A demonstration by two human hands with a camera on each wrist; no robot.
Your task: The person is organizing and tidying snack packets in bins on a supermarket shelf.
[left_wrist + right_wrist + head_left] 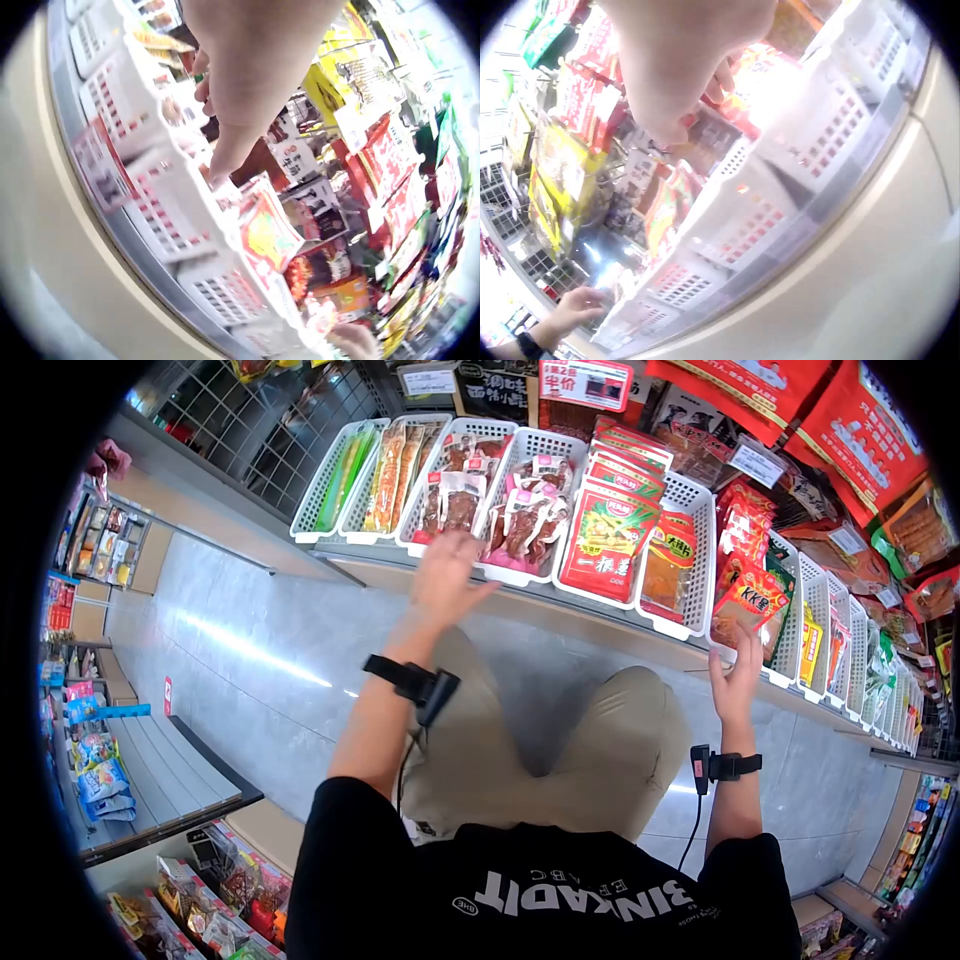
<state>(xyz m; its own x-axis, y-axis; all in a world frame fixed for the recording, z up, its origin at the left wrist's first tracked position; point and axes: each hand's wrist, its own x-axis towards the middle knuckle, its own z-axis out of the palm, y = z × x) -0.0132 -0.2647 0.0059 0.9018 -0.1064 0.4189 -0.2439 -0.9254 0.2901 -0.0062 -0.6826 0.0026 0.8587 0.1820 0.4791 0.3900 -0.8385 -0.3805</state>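
In the head view my left hand (pixel 450 585) reaches to the front of a white basket (pixel 408 544) of vacuum-packed dark meat snacks (pixel 452 505). Its fingertips overlap the lowest pack, and the thumb points out to the right, towards the neighbouring basket of similar packs (pixel 525 525). My right hand (pixel 738 675) is at the front of a basket farther right, fingertips at the lower edge of a red and orange "KK" snack bag (pixel 752 603). Its thumb stands apart from the fingers. The right wrist view shows those fingers (pixel 718 84) loosely bent beside the red packaging.
Between the hands stand baskets with red and green snack packets (pixel 610 540) and orange packets (pixel 668 565). Long green packs (pixel 345 480) fill the leftmost basket. Red bags (pixel 860 435) hang above on the right. A low shelf (pixel 165 770) stands left across the grey floor (pixel 240 630).
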